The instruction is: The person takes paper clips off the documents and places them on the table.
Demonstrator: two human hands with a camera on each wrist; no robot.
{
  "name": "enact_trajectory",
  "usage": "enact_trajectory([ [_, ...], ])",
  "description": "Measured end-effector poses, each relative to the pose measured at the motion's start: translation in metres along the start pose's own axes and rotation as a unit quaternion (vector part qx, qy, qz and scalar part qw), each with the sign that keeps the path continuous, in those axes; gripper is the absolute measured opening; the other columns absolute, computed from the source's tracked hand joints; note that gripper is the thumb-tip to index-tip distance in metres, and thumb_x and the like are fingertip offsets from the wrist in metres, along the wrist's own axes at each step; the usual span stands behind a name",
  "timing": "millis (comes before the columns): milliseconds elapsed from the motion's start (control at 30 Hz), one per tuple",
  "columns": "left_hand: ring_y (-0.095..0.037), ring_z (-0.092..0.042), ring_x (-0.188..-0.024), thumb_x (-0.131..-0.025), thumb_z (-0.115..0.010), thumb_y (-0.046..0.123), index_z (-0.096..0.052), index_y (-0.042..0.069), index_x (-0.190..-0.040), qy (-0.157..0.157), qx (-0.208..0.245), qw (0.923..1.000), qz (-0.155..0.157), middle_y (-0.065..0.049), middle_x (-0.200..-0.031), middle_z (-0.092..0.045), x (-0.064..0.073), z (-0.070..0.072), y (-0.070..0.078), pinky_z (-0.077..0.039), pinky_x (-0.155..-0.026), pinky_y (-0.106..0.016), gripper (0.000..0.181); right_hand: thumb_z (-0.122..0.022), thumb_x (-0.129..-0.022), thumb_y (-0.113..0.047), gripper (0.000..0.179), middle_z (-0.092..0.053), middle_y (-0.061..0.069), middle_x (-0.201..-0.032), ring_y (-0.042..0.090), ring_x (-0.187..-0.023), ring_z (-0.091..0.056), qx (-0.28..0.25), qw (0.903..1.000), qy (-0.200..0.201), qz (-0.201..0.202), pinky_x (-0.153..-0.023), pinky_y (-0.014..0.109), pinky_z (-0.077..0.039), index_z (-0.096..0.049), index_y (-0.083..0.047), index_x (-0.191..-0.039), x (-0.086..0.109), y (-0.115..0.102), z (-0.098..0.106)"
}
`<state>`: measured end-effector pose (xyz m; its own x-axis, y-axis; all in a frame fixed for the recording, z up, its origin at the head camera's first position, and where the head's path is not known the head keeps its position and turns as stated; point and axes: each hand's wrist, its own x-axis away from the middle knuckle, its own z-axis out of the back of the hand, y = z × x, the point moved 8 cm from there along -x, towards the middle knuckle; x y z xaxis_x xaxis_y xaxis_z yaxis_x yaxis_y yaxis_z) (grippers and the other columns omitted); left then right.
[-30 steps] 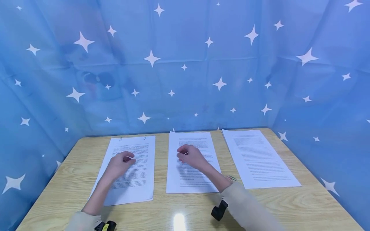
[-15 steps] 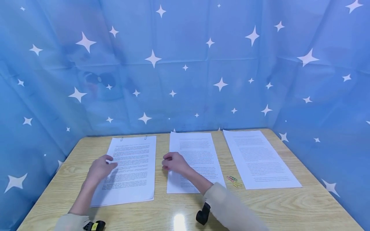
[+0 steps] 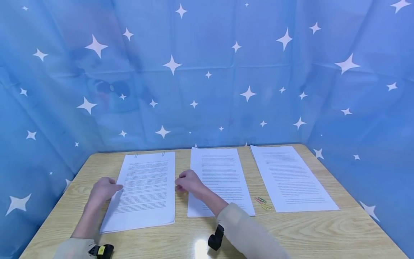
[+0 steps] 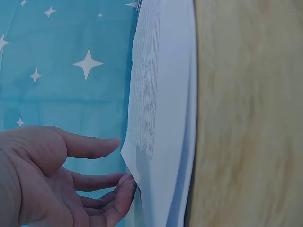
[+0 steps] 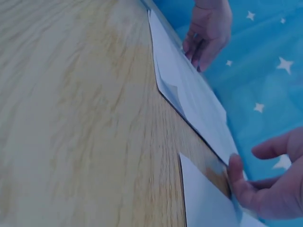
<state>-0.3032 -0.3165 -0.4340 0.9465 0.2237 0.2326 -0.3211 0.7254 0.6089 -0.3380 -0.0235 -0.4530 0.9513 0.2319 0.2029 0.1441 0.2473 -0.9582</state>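
Observation:
A stack of printed paper (image 3: 147,201) lies at the left of the table, with two paper clips on its top edge, one clip (image 3: 136,156) left and one clip (image 3: 163,154) right. My left hand (image 3: 104,189) is at the stack's left edge; in the left wrist view its fingertips (image 4: 127,182) touch the sheets' edge and the thumb stands apart above. On the opposite side, my right hand (image 3: 191,181) reaches the stack's right edge. The right wrist view shows its thumb and fingers apart, with a fingertip (image 5: 235,161) close to the paper's edge.
A second stack of printed sheets (image 3: 220,180) lies in the middle, partly under my right forearm. A third stack (image 3: 291,180) is at the right. Between them lie several coloured paper clips (image 3: 263,204) on the wooden table (image 3: 307,233). A starry blue curtain (image 3: 207,90) hangs behind.
Both hands have moved left and down from above the left and middle sheets to the two sides of the left stack. The loose clips, earlier mostly hidden by my right arm, now show.

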Motion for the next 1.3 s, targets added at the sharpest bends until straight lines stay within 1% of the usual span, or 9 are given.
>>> enact_trajectory([
  [133, -0.051, -0.054, -0.104, -0.094, -0.059, 0.009, -0.045, -0.027, -0.124, -0.008, 0.022, 0.9997, 0.007, -0.042, -0.116, -0.052, -0.001, 0.000, -0.005, -0.048, -0.084, -0.053, 0.049, -0.064, -0.091, 0.002, 0.031, -0.064, 0.013, -0.085, 0.017, -0.069, -0.062, 0.008, 1.0000, 0.002, -0.002, -0.065, 0.028, -0.051, -0.061, 0.015, -0.119, -0.004, 0.000, -0.003],
  [267, -0.049, -0.057, -0.102, -0.094, -0.058, 0.005, -0.047, -0.026, -0.124, -0.004, 0.047, 0.9987, 0.017, -0.039, -0.113, -0.054, -0.003, -0.001, -0.009, -0.049, -0.081, -0.050, 0.044, -0.067, -0.092, 0.000, 0.022, -0.063, 0.009, -0.079, 0.014, -0.066, -0.054, 0.023, 0.9997, 0.003, -0.003, -0.061, 0.026, -0.044, -0.068, 0.010, -0.112, -0.006, 0.001, -0.005],
  [533, -0.036, -0.060, -0.087, -0.094, -0.061, 0.002, -0.053, -0.018, -0.116, 0.011, 0.065, 0.9976, 0.021, -0.031, -0.103, -0.058, -0.005, 0.002, -0.009, -0.047, -0.067, -0.035, 0.031, -0.075, -0.088, -0.002, 0.016, -0.062, 0.007, -0.089, 0.014, -0.071, -0.058, 0.045, 0.9987, 0.022, 0.012, -0.060, 0.028, -0.050, -0.068, 0.002, -0.101, -0.004, -0.001, -0.004],
  [700, -0.032, -0.059, -0.083, -0.093, -0.062, 0.001, -0.053, -0.016, -0.114, 0.016, 0.092, 0.9955, 0.018, -0.028, -0.099, -0.058, -0.004, 0.004, -0.011, -0.045, -0.061, -0.030, 0.029, -0.074, -0.087, 0.000, 0.013, -0.061, 0.006, -0.086, 0.015, -0.066, -0.054, 0.057, 0.9973, 0.021, 0.041, -0.058, 0.027, -0.046, -0.067, 0.002, -0.098, 0.001, -0.004, -0.005],
  [900, -0.028, -0.057, -0.080, -0.093, -0.062, -0.001, -0.051, -0.015, -0.114, 0.015, 0.123, 0.9923, 0.006, -0.022, -0.094, -0.058, -0.005, 0.005, -0.017, -0.047, -0.062, -0.030, 0.028, -0.072, -0.088, 0.001, 0.014, -0.061, 0.006, -0.083, 0.014, -0.067, -0.057, 0.036, 0.9978, 0.014, 0.054, -0.061, 0.026, -0.048, -0.064, 0.002, -0.100, 0.002, -0.004, -0.003],
  [1000, -0.027, -0.057, -0.078, -0.093, -0.063, -0.001, -0.050, -0.014, -0.114, 0.019, 0.126, 0.9919, -0.003, -0.019, -0.089, -0.056, -0.005, 0.006, -0.016, -0.048, -0.063, -0.032, 0.028, -0.071, -0.090, 0.000, 0.027, -0.064, 0.007, -0.084, 0.015, -0.065, -0.061, 0.013, 0.9982, 0.006, 0.059, -0.061, 0.028, -0.050, -0.058, 0.002, -0.113, 0.001, -0.003, -0.001],
  [1133, -0.027, -0.056, -0.079, -0.095, -0.062, -0.001, -0.050, -0.012, -0.114, 0.024, 0.133, 0.9908, -0.013, -0.017, -0.090, -0.054, -0.004, 0.005, -0.013, -0.048, -0.063, -0.032, 0.025, -0.072, -0.090, -0.002, 0.048, -0.067, 0.007, -0.087, 0.016, -0.063, -0.061, -0.005, 0.9978, -0.001, 0.066, -0.061, 0.028, -0.049, -0.049, 0.000, -0.132, 0.001, -0.002, 0.002],
  [1200, -0.027, -0.056, -0.080, -0.095, -0.062, -0.001, -0.050, -0.012, -0.113, 0.023, 0.137, 0.9902, -0.019, -0.017, -0.090, -0.053, -0.003, 0.005, -0.011, -0.049, -0.064, -0.031, 0.024, -0.071, -0.092, -0.005, 0.048, -0.066, 0.006, -0.083, 0.015, -0.061, -0.060, -0.008, 0.9981, -0.007, 0.061, -0.060, 0.027, -0.048, -0.050, 0.000, -0.134, 0.001, -0.001, 0.003],
  [1300, -0.027, -0.056, -0.081, -0.096, -0.061, -0.001, -0.050, -0.011, -0.113, 0.015, 0.145, 0.9889, -0.028, -0.016, -0.090, -0.052, -0.001, 0.004, -0.007, -0.050, -0.064, -0.031, 0.023, -0.068, -0.096, -0.010, 0.035, -0.062, 0.005, -0.071, 0.014, -0.056, -0.056, 0.001, 0.9980, -0.022, 0.059, -0.056, 0.026, -0.045, -0.056, 0.000, -0.127, 0.001, 0.000, 0.004],
])
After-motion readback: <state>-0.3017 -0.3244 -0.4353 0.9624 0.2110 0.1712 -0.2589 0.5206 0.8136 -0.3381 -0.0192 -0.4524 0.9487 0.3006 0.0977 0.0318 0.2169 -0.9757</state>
